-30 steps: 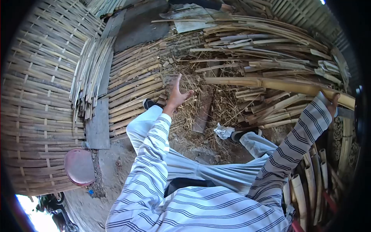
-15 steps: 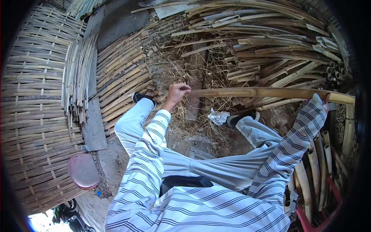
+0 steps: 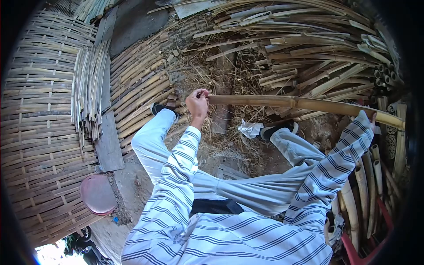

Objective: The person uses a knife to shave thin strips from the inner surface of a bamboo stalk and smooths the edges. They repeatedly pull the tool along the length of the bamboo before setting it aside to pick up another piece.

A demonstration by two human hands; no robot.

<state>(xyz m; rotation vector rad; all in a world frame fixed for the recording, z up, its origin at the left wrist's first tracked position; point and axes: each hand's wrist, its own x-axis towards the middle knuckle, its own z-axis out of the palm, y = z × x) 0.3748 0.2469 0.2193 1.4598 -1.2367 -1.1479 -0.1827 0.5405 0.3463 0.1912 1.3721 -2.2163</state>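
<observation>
A long split bamboo piece (image 3: 274, 101) stretches from side to side in front of me, above the littered ground. My left hand (image 3: 197, 105) is closed in a pinch at its left end, thumb and fingers curled together. Toward the other end, my right hand (image 3: 373, 119) grips the same piece; the sleeve and the bamboo hide most of its fingers. The bamboo runs on past this hand to the right edge of the view. Its visible face is brown, with a node near the middle.
Split bamboo lies piled (image 3: 318, 53) at the upper right. Thin strips (image 3: 90, 88) rest on a woven bamboo panel (image 3: 39, 145) at left. A flat wooden block (image 3: 223, 115) and shavings lie between my feet. A round reddish seat (image 3: 98, 194) and bamboo tubes (image 3: 362, 176) flank me.
My left hand has risen slightly and turned, lifting the left end of the bamboo. The right end has dropped a little, with my right hand staying on it.
</observation>
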